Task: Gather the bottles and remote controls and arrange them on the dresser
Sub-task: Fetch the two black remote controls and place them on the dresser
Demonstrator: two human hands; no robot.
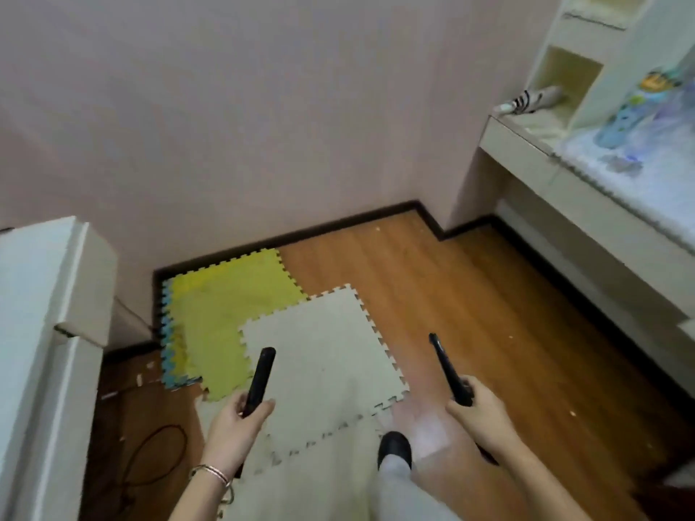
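My left hand point(233, 426) grips a long black remote control point(261, 376) by its lower end, so that it points up and away over the floor mats. In my right hand point(477, 409) is a second black remote control point(445, 370), thinner in this view and tilted to the upper left. A cream dresser point(526, 152) stands at the right, its top partly covered by a pale printed cloth point(639, 167). Both remotes are well short of the dresser, held above the floor. No bottles are visible.
Yellow point(225, 314) and cream foam mats point(331, 355) lie on the wooden floor. A white cabinet point(41, 332) stands at the left, with a black cable point(150, 456) beside it. A folded striped umbrella point(530, 99) lies in the dresser's shelf nook. My foot point(395, 449) is below.
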